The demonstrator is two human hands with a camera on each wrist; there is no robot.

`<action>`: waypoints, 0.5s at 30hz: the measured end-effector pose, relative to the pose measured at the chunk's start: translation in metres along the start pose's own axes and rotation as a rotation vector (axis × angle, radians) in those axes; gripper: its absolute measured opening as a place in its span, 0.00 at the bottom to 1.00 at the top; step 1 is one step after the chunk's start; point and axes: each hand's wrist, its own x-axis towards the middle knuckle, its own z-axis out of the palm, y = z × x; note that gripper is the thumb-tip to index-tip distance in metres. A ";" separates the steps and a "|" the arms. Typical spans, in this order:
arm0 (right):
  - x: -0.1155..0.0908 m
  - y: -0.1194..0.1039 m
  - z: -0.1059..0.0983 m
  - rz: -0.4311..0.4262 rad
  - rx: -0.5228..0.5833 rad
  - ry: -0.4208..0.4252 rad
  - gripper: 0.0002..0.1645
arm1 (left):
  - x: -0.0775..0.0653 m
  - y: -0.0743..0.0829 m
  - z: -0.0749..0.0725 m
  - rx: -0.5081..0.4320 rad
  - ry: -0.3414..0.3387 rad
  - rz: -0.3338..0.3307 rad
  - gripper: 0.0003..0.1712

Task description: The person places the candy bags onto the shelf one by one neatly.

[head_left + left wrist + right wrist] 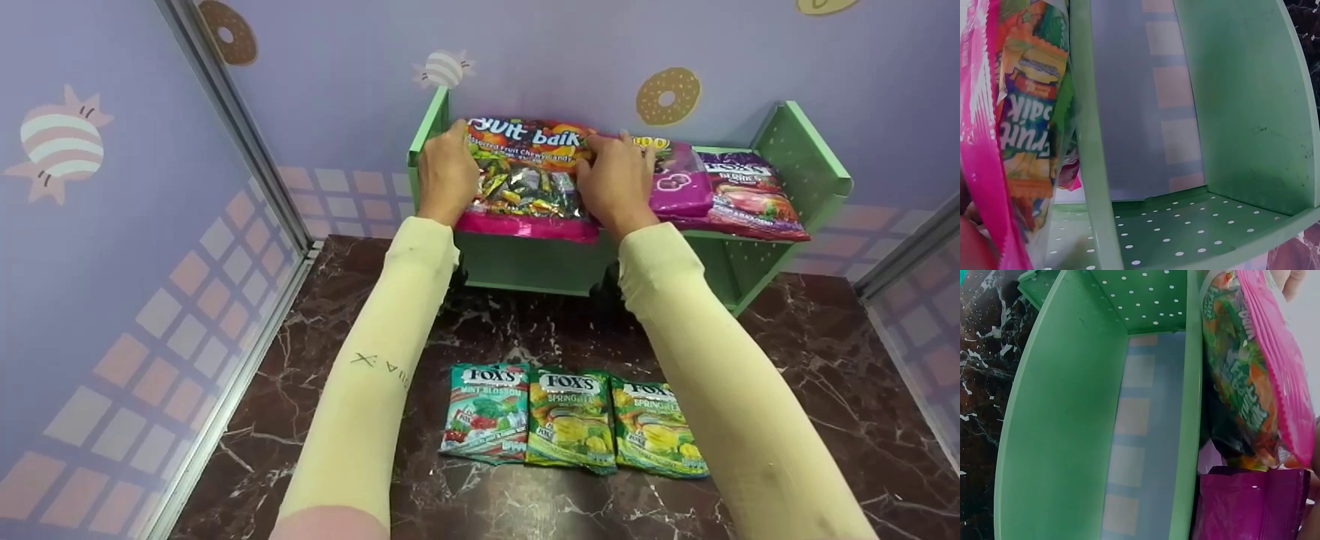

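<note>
A large bag of Fruit Baik chewy candy (529, 180) lies on the upper shelf of a green rack (814, 154), its pink bottom edge over the front. My left hand (448, 176) grips the bag's left side, close to the rack's left end panel. On the bag's right side, my right hand (619, 180) holds it, beside a purple candy bag (686, 191). Both wrist views show the Fruit Baik bag's wrapped candies (1030, 118) through clear plastic. Most of my fingertips are hidden behind the bag.
A Fox's berries bag (750, 195) occupies the shelf's right end. On the dark marbled floor (360, 300), a teal Fox's mint bag (486, 416) and two yellow-green Fox's spring tea bags (571, 424) lie in a row. Patterned walls (330, 97) stand behind and at the sides.
</note>
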 end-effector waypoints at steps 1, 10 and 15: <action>-0.001 0.000 0.000 0.005 0.007 -0.006 0.24 | 0.000 0.001 0.000 0.001 -0.003 0.009 0.19; -0.004 0.003 -0.009 0.023 0.019 0.002 0.25 | -0.002 0.007 -0.006 0.039 -0.039 0.079 0.17; -0.009 0.003 -0.012 -0.004 0.035 0.011 0.25 | -0.008 0.006 -0.008 0.081 -0.072 0.115 0.17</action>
